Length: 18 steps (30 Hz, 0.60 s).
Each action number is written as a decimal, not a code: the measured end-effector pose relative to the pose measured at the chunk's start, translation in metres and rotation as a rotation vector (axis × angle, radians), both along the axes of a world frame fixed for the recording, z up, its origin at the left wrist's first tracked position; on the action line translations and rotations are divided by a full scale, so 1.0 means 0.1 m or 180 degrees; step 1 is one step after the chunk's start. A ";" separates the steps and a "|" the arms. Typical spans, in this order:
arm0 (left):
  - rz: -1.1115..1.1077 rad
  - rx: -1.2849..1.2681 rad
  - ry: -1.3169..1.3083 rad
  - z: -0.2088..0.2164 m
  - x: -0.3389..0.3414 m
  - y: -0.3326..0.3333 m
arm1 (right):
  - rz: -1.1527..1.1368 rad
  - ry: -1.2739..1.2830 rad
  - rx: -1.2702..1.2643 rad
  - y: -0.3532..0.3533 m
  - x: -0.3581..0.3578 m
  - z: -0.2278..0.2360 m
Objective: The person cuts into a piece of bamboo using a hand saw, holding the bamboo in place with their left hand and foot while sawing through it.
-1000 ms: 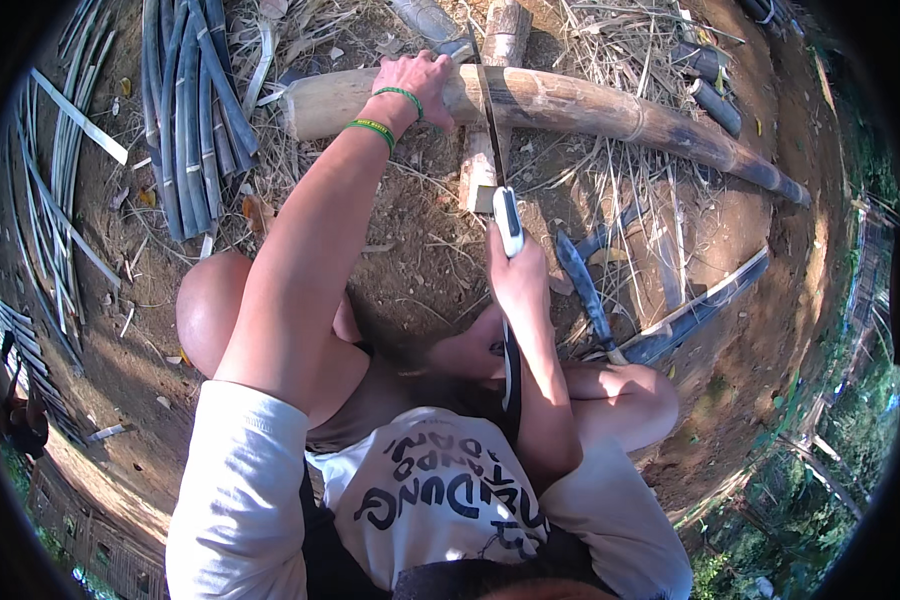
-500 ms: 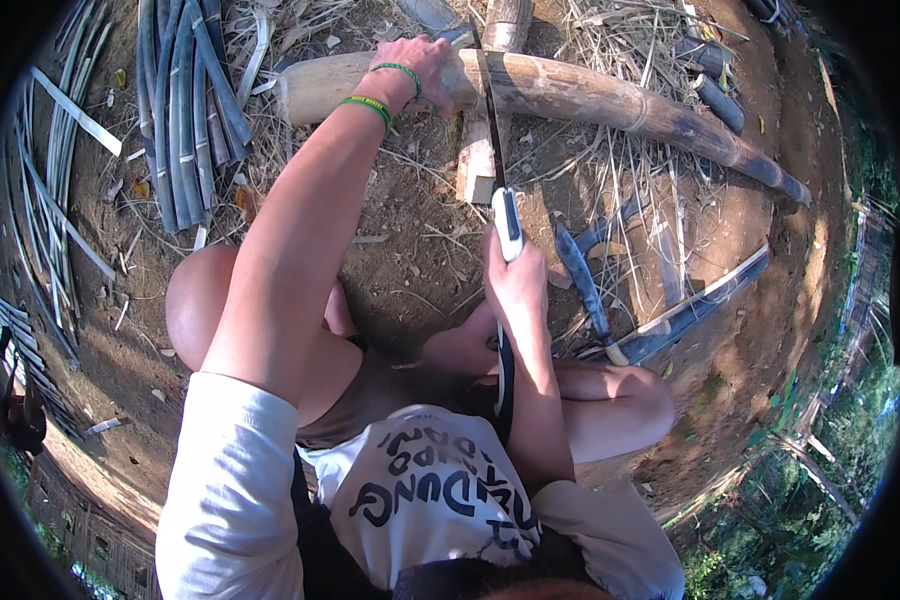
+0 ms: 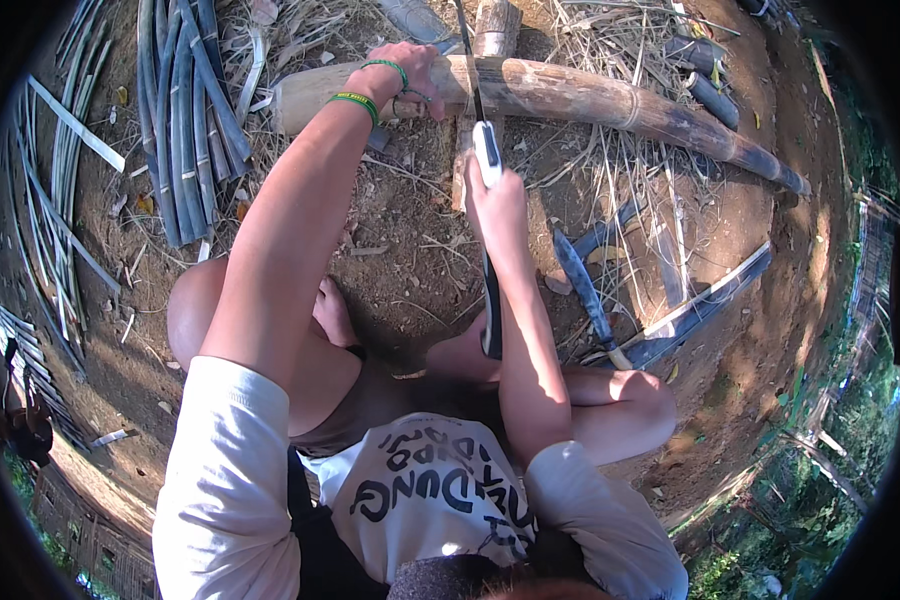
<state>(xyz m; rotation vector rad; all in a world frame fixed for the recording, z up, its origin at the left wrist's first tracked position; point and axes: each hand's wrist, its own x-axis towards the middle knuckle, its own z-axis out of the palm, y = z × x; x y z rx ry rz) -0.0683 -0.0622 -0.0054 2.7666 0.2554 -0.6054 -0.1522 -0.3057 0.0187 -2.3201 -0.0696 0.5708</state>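
A thick bamboo pole [image 3: 590, 97] lies crosswise in front of me, pale brown on the left and darker toward its thin right end. My left hand [image 3: 410, 75] grips it near the left end, fingers bent over the top and far side. In my right hand [image 3: 498, 205] is a handsaw [image 3: 486, 150] with a white and black handle, the fingers wrapped round it. Its dark blade crosses over the pole just right of my left hand; how deep it sits cannot be seen. Beneath the pole, a short log [image 3: 497, 30] runs away from me as a support.
A large knife [image 3: 582, 285] with a wooden handle lies on the ground to my right, beside a split bamboo piece [image 3: 710, 300]. Dark bamboo strips [image 3: 182, 130] are heaped at the far left, thin slats [image 3: 60, 230] farther out. Dry shavings litter the far ground.
My right hand has pushed the saw forward, away from me, so its handle is now close to the pole. The left hand keeps its hold, having shifted only slightly.
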 end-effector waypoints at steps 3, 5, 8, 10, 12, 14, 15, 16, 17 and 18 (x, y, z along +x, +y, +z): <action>-0.0077 -0.0148 0.0059 0.07 0.07 0.01 | -0.0014 -0.0475 0.0285 0.52 0.59 -0.10; 0.0021 0.0012 -0.0387 0.02 -0.13 -0.09 | 0.0041 -0.0449 0.0050 0.55 0.71 -0.07; 0.0140 0.0585 -0.0955 -0.07 -0.33 -0.24 | 0.0005 -0.0269 0.0140 0.54 0.80 -0.10; 0.0135 0.0558 -0.0949 -0.09 -0.37 -0.24 | -0.0001 -0.0041 0.0082 0.49 0.69 -0.08; 0.0153 0.0505 -0.0747 -0.03 -0.40 -0.27 | -0.0119 0.0188 0.0100 0.38 0.49 0.04; 0.0128 0.0423 -0.0558 0.07 -0.36 -0.19 | -0.0105 0.0288 0.0088 0.17 0.19 0.22; 0.0118 0.0368 -0.0467 0.08 -0.35 -0.18 | -0.0024 0.0280 0.0059 0.01 -0.03 0.33; 0.0111 0.0368 -0.0532 0.08 -0.32 -0.19 | -0.0036 0.0088 0.0053 -0.20 -0.29 0.35; 0.0124 0.0394 -0.0569 0.08 -0.34 -0.18 | -0.0023 -0.0075 0.0072 -0.35 -0.51 0.35; 0.0136 0.0421 -0.0605 0.07 -0.37 -0.16 | -0.0014 -0.0105 0.0024 -0.40 -0.64 0.38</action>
